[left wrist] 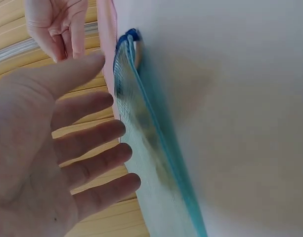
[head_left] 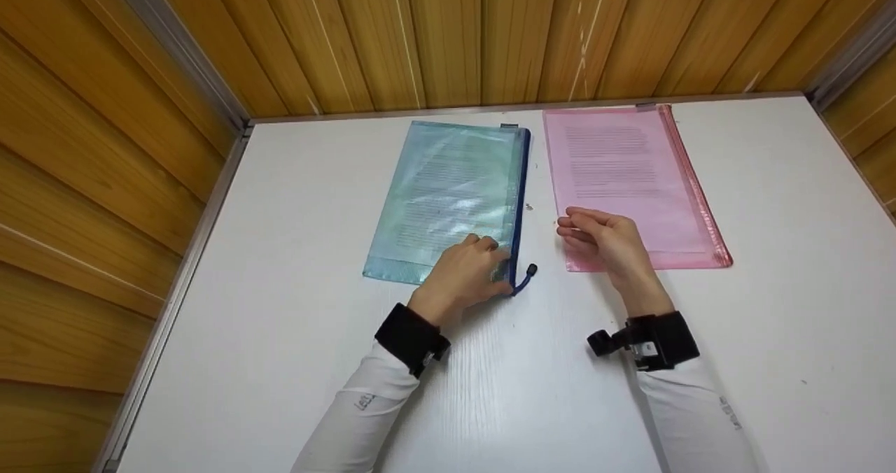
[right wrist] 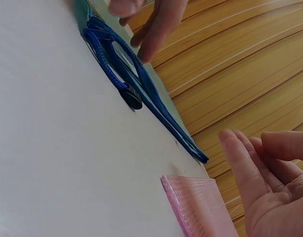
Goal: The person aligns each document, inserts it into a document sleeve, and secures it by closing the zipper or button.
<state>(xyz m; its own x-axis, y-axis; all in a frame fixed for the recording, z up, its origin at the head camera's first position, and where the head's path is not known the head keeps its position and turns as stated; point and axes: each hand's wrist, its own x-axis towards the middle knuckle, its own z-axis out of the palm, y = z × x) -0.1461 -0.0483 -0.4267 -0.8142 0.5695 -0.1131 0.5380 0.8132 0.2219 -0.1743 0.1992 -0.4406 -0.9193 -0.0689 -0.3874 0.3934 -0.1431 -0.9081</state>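
A teal mesh zip pouch (head_left: 434, 200) with printed paper inside lies flat on the table. Along its right side runs a dark blue zipper (head_left: 522, 186), whose edges gape apart in the right wrist view. A blue braided pull cord (right wrist: 108, 64) with a black tip hangs at its near end. My left hand (head_left: 463, 276) hovers over the pouch's near right corner; in the left wrist view its fingers are spread and hold nothing. Above the near left part of a pink zip pouch (head_left: 616, 179) is my right hand (head_left: 612, 245), fingers loosely bent and holding nothing.
Both pouches rest on a white table (head_left: 280, 361) near its back edge. Wood-patterned panels (head_left: 448, 39) stand behind and at the sides, with a metal rail (head_left: 182, 249) along the left edge. Each wrist wears a black camera strap (head_left: 409, 336).
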